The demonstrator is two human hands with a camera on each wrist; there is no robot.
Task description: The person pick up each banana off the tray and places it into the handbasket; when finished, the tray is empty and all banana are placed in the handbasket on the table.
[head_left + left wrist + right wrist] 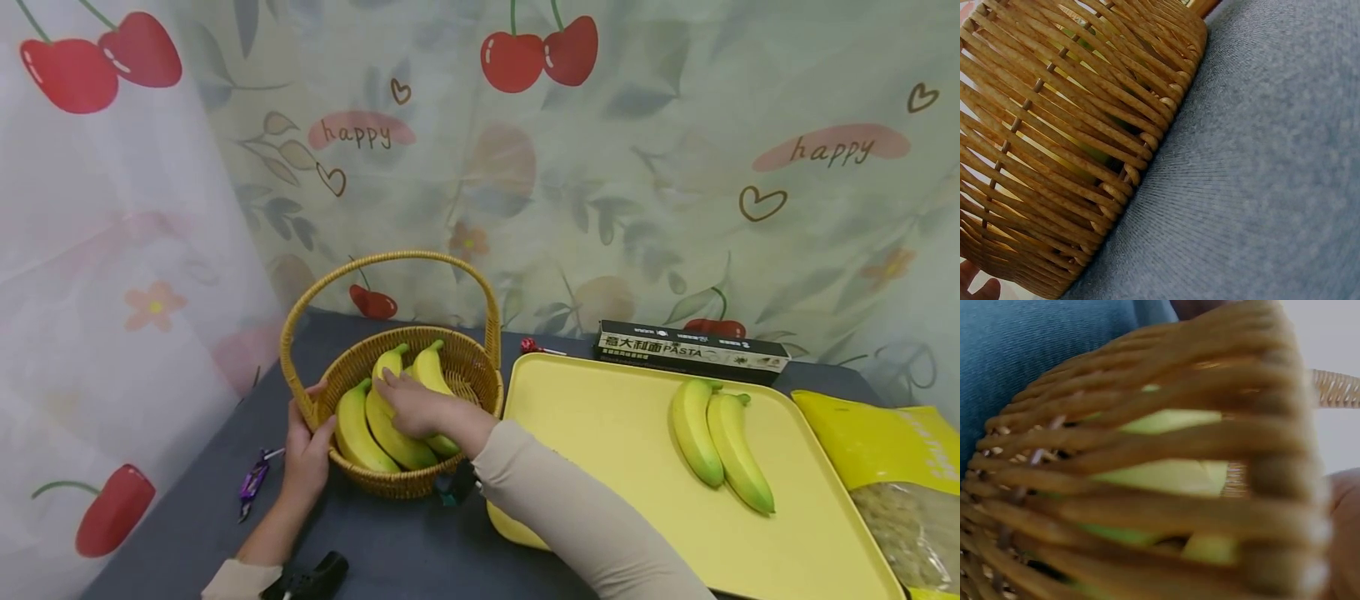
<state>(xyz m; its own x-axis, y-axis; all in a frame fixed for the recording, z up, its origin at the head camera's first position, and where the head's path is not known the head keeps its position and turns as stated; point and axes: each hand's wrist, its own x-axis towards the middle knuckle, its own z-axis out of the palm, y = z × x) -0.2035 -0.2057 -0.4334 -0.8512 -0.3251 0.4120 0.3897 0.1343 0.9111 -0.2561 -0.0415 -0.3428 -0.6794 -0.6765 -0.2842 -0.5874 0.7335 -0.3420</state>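
Note:
In the head view, my left hand (306, 450) grips the left rim of a wicker basket (401, 485) near the foot of its arched handle. Several yellow bananas (360, 429) with green tips lie inside. My right hand (420, 406) reaches in over the right rim, its fairly straight fingers touching the bananas; the undersides of those fingers are hidden. Up close, the left wrist view has the woven basket side (1054, 125) on the dark cloth, with fingertips at the lower left corner. Bananas (1166, 478) show through the weave in the right wrist view.
Two more bananas (723, 446) lie on a yellow tray (600, 467) to the right. Behind it are a pasta box (690, 350) and a red lollipop (529, 345). A yellow bag (885, 442) flanks the tray; a purple-wrapped lollipop (255, 483) lies left of the basket.

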